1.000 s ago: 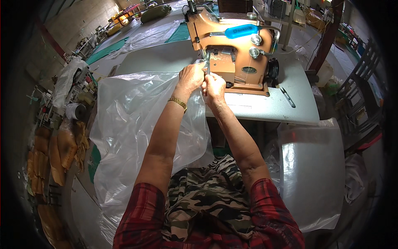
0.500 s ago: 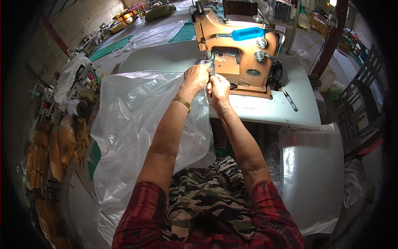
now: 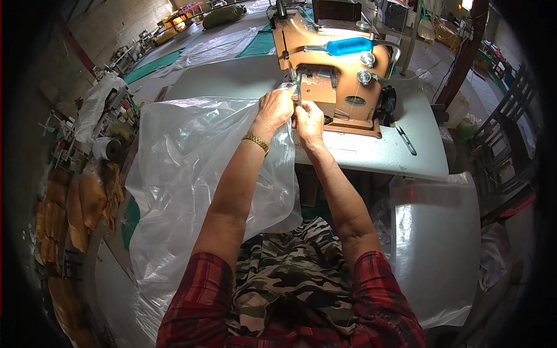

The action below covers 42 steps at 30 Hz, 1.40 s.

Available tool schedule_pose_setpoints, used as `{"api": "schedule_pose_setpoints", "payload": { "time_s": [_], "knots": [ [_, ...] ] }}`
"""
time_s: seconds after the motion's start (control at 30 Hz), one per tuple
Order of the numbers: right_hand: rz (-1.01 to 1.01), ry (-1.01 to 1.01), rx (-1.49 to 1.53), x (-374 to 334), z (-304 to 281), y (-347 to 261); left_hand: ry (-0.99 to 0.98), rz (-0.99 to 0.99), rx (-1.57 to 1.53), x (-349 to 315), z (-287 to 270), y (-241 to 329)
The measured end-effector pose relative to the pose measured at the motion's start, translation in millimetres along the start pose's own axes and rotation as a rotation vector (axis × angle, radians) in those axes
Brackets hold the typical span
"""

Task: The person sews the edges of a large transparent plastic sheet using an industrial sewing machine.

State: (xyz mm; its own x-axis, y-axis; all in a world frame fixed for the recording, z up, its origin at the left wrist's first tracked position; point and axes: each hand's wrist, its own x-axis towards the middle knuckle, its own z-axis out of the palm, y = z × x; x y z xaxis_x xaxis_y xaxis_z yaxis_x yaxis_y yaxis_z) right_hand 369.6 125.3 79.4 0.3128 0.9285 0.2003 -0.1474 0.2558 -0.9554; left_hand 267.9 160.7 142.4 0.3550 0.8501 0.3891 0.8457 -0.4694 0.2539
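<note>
An orange-tan sewing machine (image 3: pixel 353 81) stands on the pale worktable, its lamp lighting the needle area. My left hand (image 3: pixel 276 108), with a gold watch band at the wrist, is closed at the top edge of a large translucent plastic sheet (image 3: pixel 191 156), right beside the needle. Its fingertips are partly hidden against the machine. Close to its right, my right hand (image 3: pixel 309 120) is closed around a slim grey metal tool (image 3: pixel 299 94) that points up toward the needle bar. The tool's exact kind cannot be made out. The sheet drapes off the table to the left.
Thread snips (image 3: pixel 406 140) lie on the worktable (image 3: pixel 371 156) right of the machine. Another folded plastic sheet (image 3: pixel 435 249) hangs below the table at right. Dark chairs (image 3: pixel 507 127) stand farther right; brown wrapped bundles (image 3: pixel 87 200) and a roll (image 3: pixel 108 149) are at left.
Both hands stay at the needle area with almost the same grip. The right fingers have shifted slightly around the tool, and the view has moved a little.
</note>
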Motion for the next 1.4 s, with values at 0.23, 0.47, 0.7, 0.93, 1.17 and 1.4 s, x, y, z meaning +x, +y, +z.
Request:
{"api": "schedule_pose_setpoints", "payload": {
  "time_s": [0.23,0.47,0.7,0.93,1.17,1.4],
  "knots": [
    [-0.135,0.039,-0.253,5.5,-7.4,7.2,0.015,0.014,-0.02,0.9,1.6,0.7],
    [-0.257,0.014,-0.789,-6.5,-15.8,-27.2,0.032,-0.001,-0.059,-2.1,3.1,-1.8],
    [-0.358,-0.092,-1.036,-1.6,-21.4,-39.9,0.052,0.003,-0.08,-2.9,9.5,-5.2],
    [-0.615,-0.287,-1.265,10.7,-33.4,-61.0,0.095,-0.004,-0.313,-4.2,21.9,6.1],
    [-0.786,-0.406,-1.43,7.9,-31.6,-76.2,0.452,0.023,-0.628,-5.4,61.3,-17.5],
    [-0.786,-0.246,-1.422,4.0,-29.2,-51.7,0.358,-0.046,-0.684,0.1,56.9,-21.7]
  ]
}}
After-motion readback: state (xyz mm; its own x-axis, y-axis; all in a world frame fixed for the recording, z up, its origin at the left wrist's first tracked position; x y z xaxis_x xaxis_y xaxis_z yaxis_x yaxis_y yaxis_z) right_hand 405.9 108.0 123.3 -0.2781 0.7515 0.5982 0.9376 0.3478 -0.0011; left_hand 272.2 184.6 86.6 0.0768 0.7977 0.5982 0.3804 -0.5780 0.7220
